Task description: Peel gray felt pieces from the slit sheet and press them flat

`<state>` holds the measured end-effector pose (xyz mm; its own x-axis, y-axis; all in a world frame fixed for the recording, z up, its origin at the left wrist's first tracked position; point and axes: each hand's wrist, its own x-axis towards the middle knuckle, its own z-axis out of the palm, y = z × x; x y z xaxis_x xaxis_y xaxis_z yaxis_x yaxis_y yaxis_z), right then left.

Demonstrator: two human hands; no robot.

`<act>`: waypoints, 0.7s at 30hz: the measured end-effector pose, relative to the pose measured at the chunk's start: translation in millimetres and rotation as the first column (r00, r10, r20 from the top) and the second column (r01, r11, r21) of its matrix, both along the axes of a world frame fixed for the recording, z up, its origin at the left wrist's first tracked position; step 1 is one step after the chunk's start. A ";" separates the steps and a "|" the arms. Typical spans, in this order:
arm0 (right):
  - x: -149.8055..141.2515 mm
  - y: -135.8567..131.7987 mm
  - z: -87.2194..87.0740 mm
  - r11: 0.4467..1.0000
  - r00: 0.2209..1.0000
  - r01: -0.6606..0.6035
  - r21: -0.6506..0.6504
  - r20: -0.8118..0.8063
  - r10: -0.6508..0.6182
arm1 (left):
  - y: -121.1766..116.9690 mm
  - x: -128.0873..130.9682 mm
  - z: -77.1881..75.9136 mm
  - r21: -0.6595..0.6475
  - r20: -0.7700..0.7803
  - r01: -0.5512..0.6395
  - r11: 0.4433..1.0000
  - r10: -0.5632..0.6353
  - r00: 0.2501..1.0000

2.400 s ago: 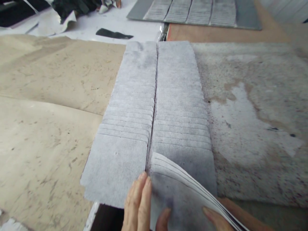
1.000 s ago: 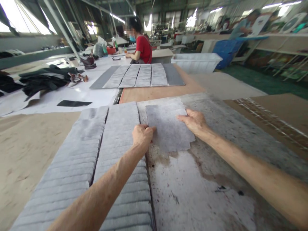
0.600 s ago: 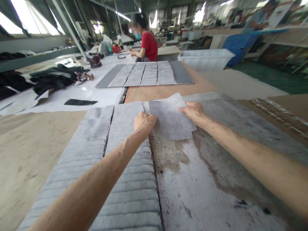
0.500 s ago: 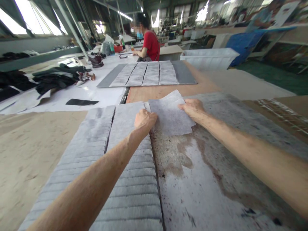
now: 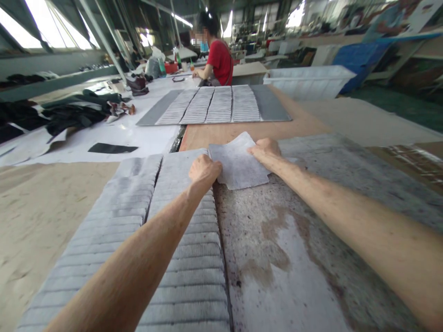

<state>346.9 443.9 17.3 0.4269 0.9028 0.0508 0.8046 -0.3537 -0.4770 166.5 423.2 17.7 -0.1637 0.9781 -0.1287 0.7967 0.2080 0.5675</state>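
A grey felt sheet (image 5: 238, 163) lies at the far end of a stained grey board (image 5: 311, 240), just right of two columns of overlapped grey felt pieces (image 5: 152, 230). My left hand (image 5: 204, 169) is closed on the sheet's left edge, resting on the right column's top. My right hand (image 5: 265, 150) is closed on the sheet's right edge, knuckles up. Both arms reach far forward.
Beyond lies a brown tabletop (image 5: 242, 129) with another dark mat of felt rows (image 5: 214, 105). A person in a red shirt (image 5: 218, 60) works at the far end. A white bin (image 5: 308, 80) stands right of it. Dark fabric scraps (image 5: 72, 113) lie on white sheeting at left.
At first my hands held a stack of felt sheets at the near edge. Since then both hands have carried one sheet to the far end of the board and slid it farther away.
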 end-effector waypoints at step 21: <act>-4.7 3.3 2.2 0.980 0.998 0.018 -0.197 0.067 -0.005 | 2.0 -0.9 7.0 -0.061 -0.159 0.064 0.996 -0.073 0.985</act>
